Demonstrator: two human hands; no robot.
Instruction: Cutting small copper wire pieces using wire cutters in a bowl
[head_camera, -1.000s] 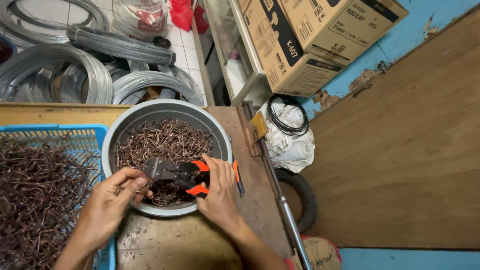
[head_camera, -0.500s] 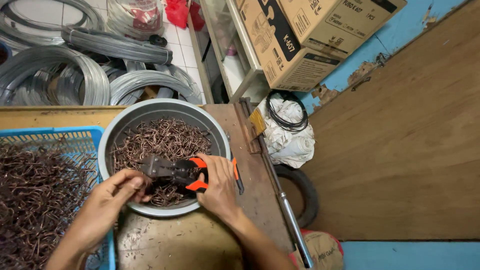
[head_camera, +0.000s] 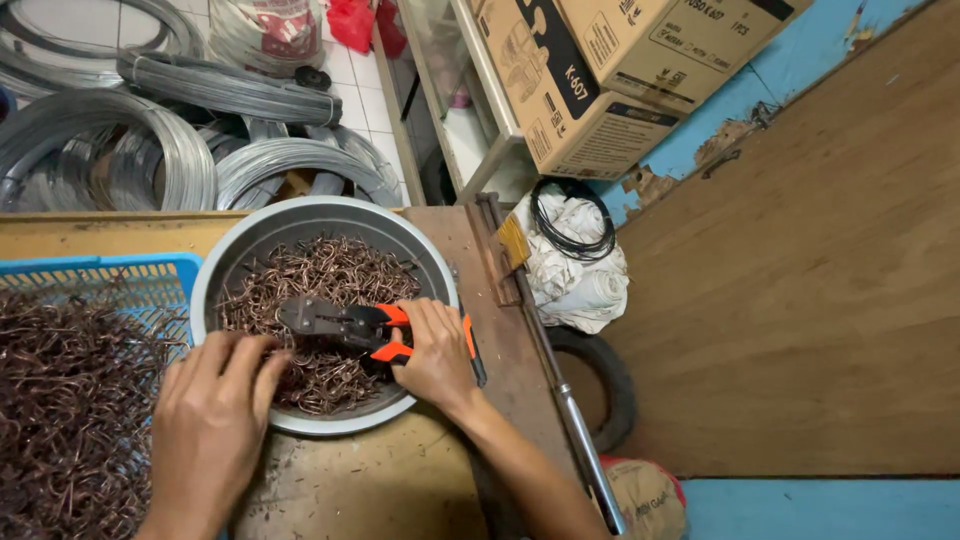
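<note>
A grey metal bowl (head_camera: 262, 232) on a wooden bench holds a heap of short copper wire pieces (head_camera: 340, 275). My right hand (head_camera: 437, 355) grips the orange handles of a small bolt cutter (head_camera: 335, 322) that lies over the bowl, jaws pointing left. My left hand (head_camera: 212, 415) rests at the bowl's near-left rim, fingers bent down beside the cutter's jaws; whether it pinches a wire piece is hidden. A blue plastic basket (head_camera: 150, 275) to the left is piled with bent copper wire (head_camera: 60, 400).
Coils of grey steel wire (head_camera: 150, 150) lie on the tiled floor beyond the bench. Cardboard boxes (head_camera: 620, 70) sit on a rack at the back. A white sack with a black cable loop (head_camera: 575, 250), a tyre (head_camera: 600, 380) and a wooden wall stand to the right.
My left hand has slid back toward me from the cutter's jaws to the bowl's near rim. The cutter and my right hand stay in place.
</note>
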